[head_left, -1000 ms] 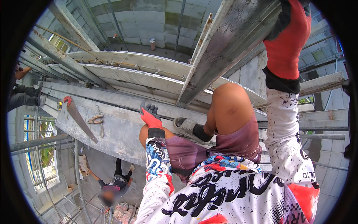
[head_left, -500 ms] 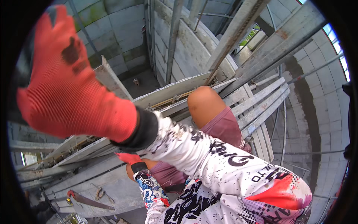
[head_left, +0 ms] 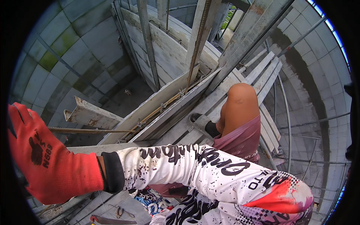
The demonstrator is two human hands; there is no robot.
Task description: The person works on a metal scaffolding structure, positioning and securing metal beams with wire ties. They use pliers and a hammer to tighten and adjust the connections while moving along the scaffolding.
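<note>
Block walls (head_left: 86, 48) surrounding you. Rod (head_left: 90, 130) crossing panel (head_left: 153, 103) edge near your right hand (head_left: 56, 161); fingers (head_left: 27, 114) running partly out of sight, cannot tell grip. Forearm (head_left: 161, 161) hiding left hand, cannot tell. Saw (head_left: 108, 220) lying on board (head_left: 144, 217), cropped.

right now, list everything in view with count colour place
Block walls: at least two, grey, left and right
Pipes: several, grey, right side
Upright beams: several, grey, top
Rebar: at least two, brown, top centre and left
Long boards: at least two, pale, centre
Channel beam: one, grey with rust, left
Planks: several, pale grey, right of centre
Saw: one, red handle, bottom left
Pliers: one pair, brownish, above the saw
Slide sandal: one, grey, centre
Shorts: one pair, maroon, right of centre
Jersey: one, white with black and red, lower right
Right knee: one, bare, above the shorts
Right hand: one, red glove, left edge
Left hand: hidden; patterned sleeve bottom centre
</note>
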